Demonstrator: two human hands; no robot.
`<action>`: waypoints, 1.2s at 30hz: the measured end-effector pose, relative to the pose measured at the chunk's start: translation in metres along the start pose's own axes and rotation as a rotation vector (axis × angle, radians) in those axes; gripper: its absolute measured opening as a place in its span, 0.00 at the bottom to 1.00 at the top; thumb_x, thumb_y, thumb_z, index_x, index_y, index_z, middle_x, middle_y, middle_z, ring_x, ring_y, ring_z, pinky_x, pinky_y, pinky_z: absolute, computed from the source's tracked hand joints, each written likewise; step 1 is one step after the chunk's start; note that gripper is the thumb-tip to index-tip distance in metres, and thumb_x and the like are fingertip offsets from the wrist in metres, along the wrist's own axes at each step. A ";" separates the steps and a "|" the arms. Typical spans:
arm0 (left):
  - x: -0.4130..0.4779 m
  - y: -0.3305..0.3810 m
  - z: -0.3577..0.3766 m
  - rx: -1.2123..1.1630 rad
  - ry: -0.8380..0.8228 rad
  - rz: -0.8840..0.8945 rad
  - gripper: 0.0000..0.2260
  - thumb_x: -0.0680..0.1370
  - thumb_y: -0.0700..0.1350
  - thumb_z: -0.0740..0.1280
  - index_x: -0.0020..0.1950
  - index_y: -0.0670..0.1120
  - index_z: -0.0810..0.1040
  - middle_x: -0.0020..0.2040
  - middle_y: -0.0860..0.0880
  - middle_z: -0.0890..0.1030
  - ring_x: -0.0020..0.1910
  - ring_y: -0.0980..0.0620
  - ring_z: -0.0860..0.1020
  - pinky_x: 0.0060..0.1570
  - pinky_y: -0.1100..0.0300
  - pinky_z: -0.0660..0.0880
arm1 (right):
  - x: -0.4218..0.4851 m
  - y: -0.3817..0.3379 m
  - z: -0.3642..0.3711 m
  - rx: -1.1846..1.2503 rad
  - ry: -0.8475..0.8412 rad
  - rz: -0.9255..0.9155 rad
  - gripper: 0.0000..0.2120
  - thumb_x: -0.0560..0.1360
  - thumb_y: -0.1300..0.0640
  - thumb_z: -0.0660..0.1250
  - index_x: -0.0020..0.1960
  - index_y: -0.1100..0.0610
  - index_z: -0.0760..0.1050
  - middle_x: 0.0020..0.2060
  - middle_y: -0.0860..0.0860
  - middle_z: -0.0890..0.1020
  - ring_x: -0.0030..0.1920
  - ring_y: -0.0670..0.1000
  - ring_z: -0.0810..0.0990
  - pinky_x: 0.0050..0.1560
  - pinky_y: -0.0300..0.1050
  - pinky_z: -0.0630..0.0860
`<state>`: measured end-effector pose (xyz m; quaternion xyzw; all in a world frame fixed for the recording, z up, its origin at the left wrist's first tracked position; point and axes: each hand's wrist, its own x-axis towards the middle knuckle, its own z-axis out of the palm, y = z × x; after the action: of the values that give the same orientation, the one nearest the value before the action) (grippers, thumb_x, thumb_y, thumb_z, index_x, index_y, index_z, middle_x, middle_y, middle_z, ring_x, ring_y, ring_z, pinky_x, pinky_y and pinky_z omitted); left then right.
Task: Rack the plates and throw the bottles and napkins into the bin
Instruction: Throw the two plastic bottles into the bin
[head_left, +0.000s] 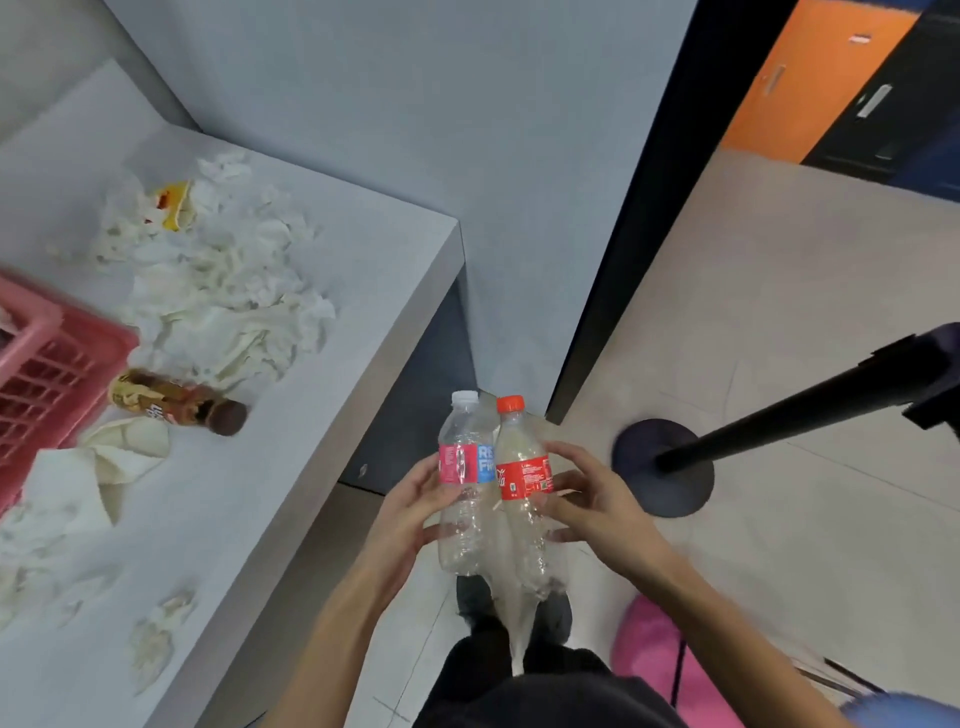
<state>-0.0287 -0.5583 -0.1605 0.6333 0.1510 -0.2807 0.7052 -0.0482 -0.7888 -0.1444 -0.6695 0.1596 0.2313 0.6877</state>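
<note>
Fingers of my left hand curl round the white-capped bottle; my right hand grips the orange-capped bottle touching it, both upright above the floor, their bases smeared by blur. On the table lie a brown bottle and crumpled napkins; the pink rack is blurred and cut off.

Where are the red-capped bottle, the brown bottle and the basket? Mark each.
Red-capped bottle (522, 475): head view, on its red label.
Brown bottle (174, 401): head view, on its body.
Basket (49, 371): head view, on its grid wall.
</note>
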 end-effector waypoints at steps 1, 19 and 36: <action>0.007 -0.004 -0.001 0.010 0.003 -0.020 0.30 0.64 0.56 0.77 0.65 0.50 0.78 0.59 0.47 0.83 0.58 0.47 0.81 0.50 0.52 0.79 | 0.004 0.005 0.002 0.010 0.011 0.017 0.26 0.74 0.62 0.73 0.68 0.47 0.71 0.47 0.55 0.81 0.42 0.49 0.82 0.45 0.55 0.82; 0.323 -0.240 -0.055 0.860 -0.010 -0.073 0.16 0.69 0.54 0.78 0.53 0.55 0.79 0.50 0.52 0.80 0.46 0.52 0.79 0.40 0.66 0.70 | 0.235 0.279 -0.056 0.230 0.299 0.317 0.15 0.76 0.62 0.70 0.63 0.60 0.75 0.50 0.63 0.81 0.46 0.57 0.82 0.49 0.65 0.81; 0.599 -0.535 -0.053 1.398 -0.245 -0.194 0.15 0.74 0.56 0.72 0.51 0.47 0.78 0.51 0.45 0.81 0.48 0.45 0.80 0.44 0.58 0.73 | 0.429 0.434 -0.120 0.431 0.036 -0.058 0.27 0.68 0.56 0.70 0.64 0.64 0.73 0.52 0.57 0.83 0.50 0.57 0.83 0.41 0.51 0.82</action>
<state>0.1421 -0.6506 -0.9413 0.8847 -0.0888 -0.4422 0.1182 0.0934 -0.8646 -0.7453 -0.5152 0.1980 0.1599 0.8184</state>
